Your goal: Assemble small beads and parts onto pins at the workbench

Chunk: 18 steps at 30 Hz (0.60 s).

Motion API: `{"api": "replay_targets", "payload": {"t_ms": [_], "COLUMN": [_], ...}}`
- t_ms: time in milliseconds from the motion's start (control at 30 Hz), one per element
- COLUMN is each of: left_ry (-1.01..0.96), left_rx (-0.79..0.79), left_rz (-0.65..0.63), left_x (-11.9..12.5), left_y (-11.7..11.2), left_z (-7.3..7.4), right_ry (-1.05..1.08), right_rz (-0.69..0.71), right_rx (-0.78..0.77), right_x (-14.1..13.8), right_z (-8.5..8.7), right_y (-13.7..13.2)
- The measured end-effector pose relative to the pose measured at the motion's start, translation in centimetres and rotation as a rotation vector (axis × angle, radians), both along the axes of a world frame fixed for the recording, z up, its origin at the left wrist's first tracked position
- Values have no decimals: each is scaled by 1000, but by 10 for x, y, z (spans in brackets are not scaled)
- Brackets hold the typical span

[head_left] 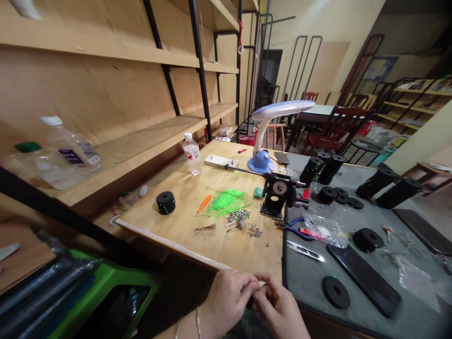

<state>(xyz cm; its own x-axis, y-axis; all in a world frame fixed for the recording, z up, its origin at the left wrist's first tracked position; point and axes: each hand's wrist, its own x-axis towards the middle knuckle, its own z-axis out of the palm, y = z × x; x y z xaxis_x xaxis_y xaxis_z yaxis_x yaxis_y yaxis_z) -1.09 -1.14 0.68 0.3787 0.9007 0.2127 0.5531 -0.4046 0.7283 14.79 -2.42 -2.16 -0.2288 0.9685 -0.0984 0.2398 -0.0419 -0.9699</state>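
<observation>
My left hand (229, 294) and my right hand (277, 303) meet at the table's front edge, fingertips pinched together. Between them shows a tiny pale bit (261, 283), too small and covered to name. Just beyond lie a heap of small metal pieces (254, 230), a pile of multicoloured beads (238, 215) and a spread of bright green strands (228, 202). To their left are an orange-handled pointed tool (204, 205) and a small brush-like tool (205, 228). A black hand-cranked device with a dial (278, 193) stands behind the metal pieces, its long rod pointing left.
A blue and white desk lamp (261, 160) and a plastic bottle (192, 154) stand at the back. On the grey mat (300, 273) lie thread snips (305, 251), blue-handled pliers (294, 227), a phone (365, 280) and several black foam rolls (369, 239). Wooden shelves (141, 141) flank the left.
</observation>
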Motion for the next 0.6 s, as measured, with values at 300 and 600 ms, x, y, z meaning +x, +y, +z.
{"api": "replay_targets", "payload": {"t_ms": [300,600], "left_ry": [122,538], "left_rx": [315,272], "left_rz": [297,405], "left_x": [-56,-90], "left_y": [33,77], "left_z": [28,13], "right_ry": [-102,167], "right_rz": [-46,-112], "right_rx": [82,-130], "right_x": [17,10], "right_z": [-11,-28], "right_y": [-4,-12]}}
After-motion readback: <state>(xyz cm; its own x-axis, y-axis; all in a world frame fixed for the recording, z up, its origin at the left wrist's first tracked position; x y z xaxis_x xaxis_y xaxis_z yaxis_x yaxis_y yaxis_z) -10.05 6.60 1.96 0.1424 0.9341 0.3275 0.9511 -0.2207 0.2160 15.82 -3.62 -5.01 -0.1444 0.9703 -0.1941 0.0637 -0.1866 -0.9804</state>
